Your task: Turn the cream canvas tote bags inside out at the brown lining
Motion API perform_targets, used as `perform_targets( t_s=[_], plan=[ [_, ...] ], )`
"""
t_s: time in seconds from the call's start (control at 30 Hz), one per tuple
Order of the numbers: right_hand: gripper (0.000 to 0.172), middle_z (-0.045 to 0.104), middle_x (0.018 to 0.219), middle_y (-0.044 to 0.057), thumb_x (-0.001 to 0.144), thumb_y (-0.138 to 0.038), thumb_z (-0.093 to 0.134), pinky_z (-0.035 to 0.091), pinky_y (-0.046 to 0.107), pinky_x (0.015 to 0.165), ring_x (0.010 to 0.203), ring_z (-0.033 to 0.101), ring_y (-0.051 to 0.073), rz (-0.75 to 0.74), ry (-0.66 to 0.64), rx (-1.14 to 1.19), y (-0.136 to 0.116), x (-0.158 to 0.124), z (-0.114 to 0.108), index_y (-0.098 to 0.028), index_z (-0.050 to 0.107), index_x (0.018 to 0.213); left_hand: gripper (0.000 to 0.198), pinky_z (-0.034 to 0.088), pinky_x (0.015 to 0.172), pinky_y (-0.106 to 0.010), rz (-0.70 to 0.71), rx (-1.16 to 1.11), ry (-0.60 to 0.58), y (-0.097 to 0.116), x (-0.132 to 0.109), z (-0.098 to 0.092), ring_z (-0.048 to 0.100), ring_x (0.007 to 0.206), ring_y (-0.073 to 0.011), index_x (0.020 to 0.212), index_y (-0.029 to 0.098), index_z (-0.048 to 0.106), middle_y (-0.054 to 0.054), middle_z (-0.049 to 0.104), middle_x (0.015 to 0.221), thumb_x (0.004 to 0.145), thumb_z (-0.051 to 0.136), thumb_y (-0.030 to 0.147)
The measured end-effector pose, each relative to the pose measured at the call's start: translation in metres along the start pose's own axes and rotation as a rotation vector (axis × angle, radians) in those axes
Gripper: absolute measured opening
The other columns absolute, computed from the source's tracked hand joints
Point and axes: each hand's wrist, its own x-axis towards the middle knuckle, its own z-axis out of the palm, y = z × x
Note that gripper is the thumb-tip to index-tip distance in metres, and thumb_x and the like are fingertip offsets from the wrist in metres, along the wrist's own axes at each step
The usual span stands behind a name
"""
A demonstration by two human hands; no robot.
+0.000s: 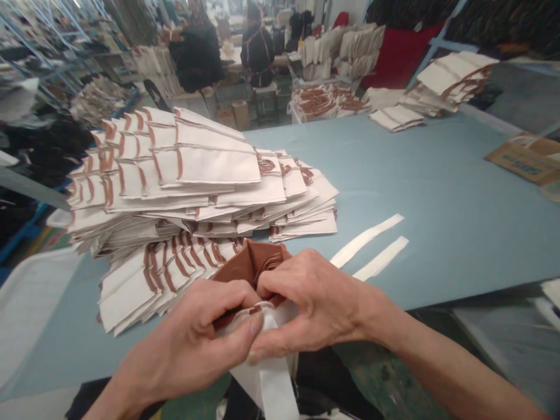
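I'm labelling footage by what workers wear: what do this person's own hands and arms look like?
The left hand and right hand are ungloved, with no ring or bracelet visible. The right forearm is bare, with no sleeve or watch in view; only a short bare stretch of the left forearm shows.

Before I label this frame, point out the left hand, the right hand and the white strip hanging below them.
Left hand (207,332): head view, back of the hand.
Right hand (315,298): head view, back of the hand.
White strip (276,382): head view, hanging length below the thumbs.
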Motion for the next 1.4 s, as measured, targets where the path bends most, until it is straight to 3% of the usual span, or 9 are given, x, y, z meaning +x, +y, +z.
perform_targets(
  t_s=[0.2, 0.37, 0.57, 0.67, 0.77, 0.87, 1.07, 1.23, 1.4],
  plan=[
    [0.039, 0.046, 0.061, -0.007, 0.088, -0.039, 0.080, 0.021, 0.027, 0.057, 0.057, 0.039, 0.010, 0.103, -0.092, 0.028, -0.010, -0.001, -0.010, -0.020, 0.056, 0.065, 0.019, 0.039, 0.053, -0.021, 0.035, 0.021, -0.018, -0.003, -0.007, -0.001, 0.060, 0.056, -0.0090, 0.085, 0.023, 0.068, 0.006, 0.067, 0.067, 0.102, 0.058, 0.024],
    [0.042, 0.042, 0.060, -0.008, 0.092, -0.042, 0.078, 0.021, 0.027, 0.057, 0.058, 0.039, 0.009, 0.183, -0.191, 0.088, -0.011, -0.005, -0.012, -0.019, 0.056, 0.065, 0.012, 0.045, 0.057, -0.020, 0.111, 0.039, 0.008, -0.010, -0.012, 0.003, 0.068, 0.063, -0.0103, 0.097, 0.024, 0.066, 0.004, 0.074, 0.078, 0.104, 0.057, 0.022],
    [0.055, 0.038, 0.062, -0.005, 0.109, -0.053, 0.037, 0.030, 0.027, 0.058, 0.059, 0.039, 0.011, 0.251, -0.199, 0.479, -0.013, -0.018, -0.005, -0.022, 0.038, 0.064, 0.018, 0.051, 0.061, -0.023, 0.313, 0.131, 0.096, -0.011, -0.024, 0.015, 0.071, 0.065, -0.0146, 0.117, 0.026, 0.062, 0.000, 0.076, 0.082, 0.105, 0.053, 0.017],
    [0.065, 0.041, 0.067, -0.004, 0.102, -0.074, 0.031, 0.032, 0.027, 0.058, 0.063, 0.039, 0.013, 0.338, -0.219, 0.633, -0.014, -0.025, 0.000, -0.022, 0.036, 0.064, 0.022, 0.054, 0.064, -0.023, 0.395, 0.164, 0.084, -0.009, -0.029, 0.016, 0.074, 0.071, -0.0164, 0.122, 0.022, 0.060, -0.002, 0.075, 0.081, 0.106, 0.049, 0.013],
    [0.072, 0.047, 0.069, -0.002, 0.093, -0.086, 0.036, 0.032, 0.026, 0.058, 0.064, 0.040, 0.013, 0.416, -0.226, 0.790, -0.015, -0.031, 0.006, -0.021, 0.048, 0.066, 0.026, 0.057, 0.070, -0.024, 0.466, 0.179, 0.072, -0.010, -0.031, 0.019, 0.076, 0.079, -0.0174, 0.129, 0.020, 0.059, -0.006, 0.077, 0.087, 0.107, 0.047, 0.013],
    [0.073, 0.046, 0.065, -0.003, 0.088, -0.089, 0.047, 0.029, 0.024, 0.053, 0.058, 0.036, 0.011, 0.472, -0.171, 0.944, -0.016, -0.034, 0.018, -0.019, 0.058, 0.070, 0.023, 0.056, 0.067, -0.023, 0.481, 0.238, 0.112, -0.016, -0.034, 0.028, 0.074, 0.074, -0.0160, 0.126, 0.020, 0.059, -0.006, 0.077, 0.086, 0.108, 0.047, 0.015],
    [0.064, 0.045, 0.063, -0.005, 0.084, -0.079, 0.066, 0.024, 0.022, 0.049, 0.055, 0.032, 0.008, 0.581, -0.039, 1.170, -0.015, -0.031, 0.041, -0.019, 0.050, 0.067, 0.025, 0.053, 0.070, -0.026, 0.544, 0.474, 0.239, -0.024, -0.037, 0.028, 0.073, 0.076, -0.0176, 0.126, 0.017, 0.061, -0.009, 0.078, 0.094, 0.108, 0.043, 0.013],
    [0.049, 0.039, 0.065, -0.007, 0.092, -0.060, 0.067, 0.025, 0.021, 0.050, 0.058, 0.030, 0.009, 0.488, -0.109, 0.958, -0.017, -0.032, 0.016, -0.020, 0.049, 0.071, 0.027, 0.050, 0.065, -0.024, 0.528, 0.428, 0.198, -0.008, -0.030, 0.018, 0.070, 0.071, -0.0154, 0.129, 0.018, 0.059, -0.006, 0.076, 0.088, 0.107, 0.043, 0.012],
    [0.019, 0.051, 0.066, -0.005, 0.097, -0.022, 0.053, 0.034, 0.022, 0.058, 0.059, 0.043, 0.009, 0.149, -0.134, 0.445, -0.027, -0.038, -0.008, -0.018, 0.060, 0.080, 0.029, 0.042, 0.056, -0.024, 0.471, 0.185, 0.290, 0.006, -0.026, 0.027, 0.062, 0.057, -0.0118, 0.111, 0.020, 0.059, 0.002, 0.069, 0.072, 0.094, 0.048, 0.000]
  ],
)
